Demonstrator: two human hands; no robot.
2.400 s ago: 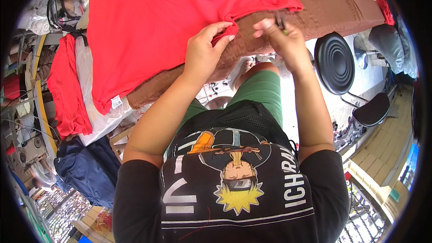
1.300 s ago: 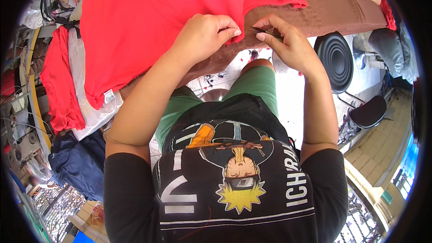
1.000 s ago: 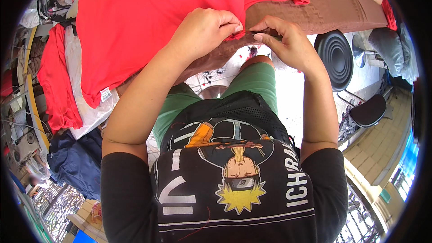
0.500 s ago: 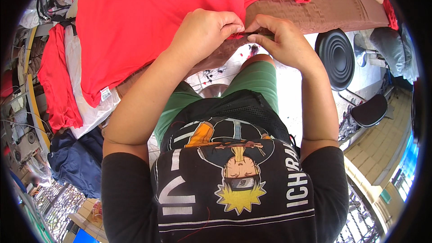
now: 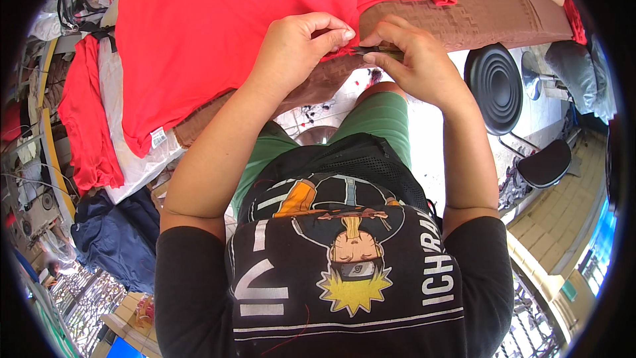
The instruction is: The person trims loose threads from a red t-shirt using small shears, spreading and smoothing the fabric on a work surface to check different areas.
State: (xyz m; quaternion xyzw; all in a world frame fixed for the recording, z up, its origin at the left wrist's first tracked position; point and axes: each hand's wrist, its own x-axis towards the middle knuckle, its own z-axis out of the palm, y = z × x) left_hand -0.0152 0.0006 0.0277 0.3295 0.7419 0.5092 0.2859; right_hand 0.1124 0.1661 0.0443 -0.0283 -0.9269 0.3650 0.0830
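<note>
Top middle of the frame: left hand (image 5: 295,50) pinches the red shirt (image 5: 232,26) hem tight. Right hand (image 5: 414,59) is closed around small dark snips (image 5: 377,51) touching that same flat-spread edge.

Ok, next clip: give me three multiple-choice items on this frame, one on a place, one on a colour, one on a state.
1. Where are both hands?
A. at the near hem of the garment
B. on the stool
C. in the lap

2. What colour is the garment being handled?
A. blue
B. red
C. white

3. How is the left hand?
A. flat and open
B. pinching the cloth
C. hanging free

Answers:
1 A: the left hand and right hand meet at the edge of the red garment over the brown table cover.
2 B: the spread cloth is plainly red.
3 B: its fingertips are closed on the hem, while the right hand holds a small dark tool against it.
</note>
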